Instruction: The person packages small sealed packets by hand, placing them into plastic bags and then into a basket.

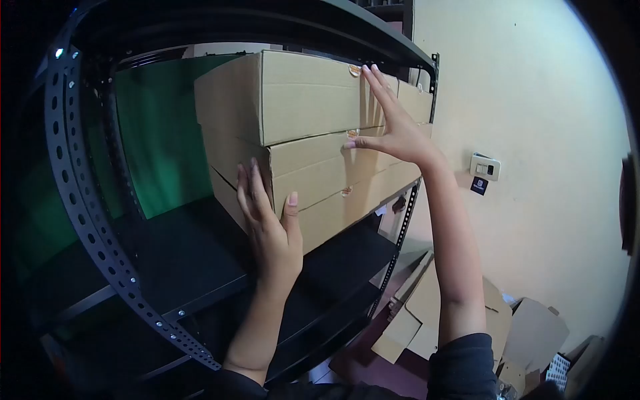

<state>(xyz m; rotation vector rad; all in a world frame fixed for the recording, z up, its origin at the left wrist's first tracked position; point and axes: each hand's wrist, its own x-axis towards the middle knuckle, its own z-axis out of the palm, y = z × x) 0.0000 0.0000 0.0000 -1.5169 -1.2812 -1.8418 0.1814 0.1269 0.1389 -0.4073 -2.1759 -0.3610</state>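
Observation:
Three flat brown cardboard boxes are stacked on a black metal shelf (pixel 187 247): a top box (pixel 307 93), a middle box (pixel 303 170) and a bottom box (pixel 323 230). Small orange-and-white stickers mark their fronts. At the stack's near left corner is my left hand (pixel 275 237), fingers along the side and thumb in front, open rather than gripping. My right hand (pixel 400 133) is spread across the front, its fingertips near the top box's upper edge and its thumb by the middle box's sticker. Whether every fingertip touches is hard to tell.
Another cardboard box (pixel 415 100) stands to the right of the stack. A perforated upright (pixel 100 247) rises at left, and an upper shelf (pixel 267 27) hangs close above. Green cloth (pixel 160 140) is behind. Flattened cardboard (pixel 427 320) lies low right, below a wall switch (pixel 485 167).

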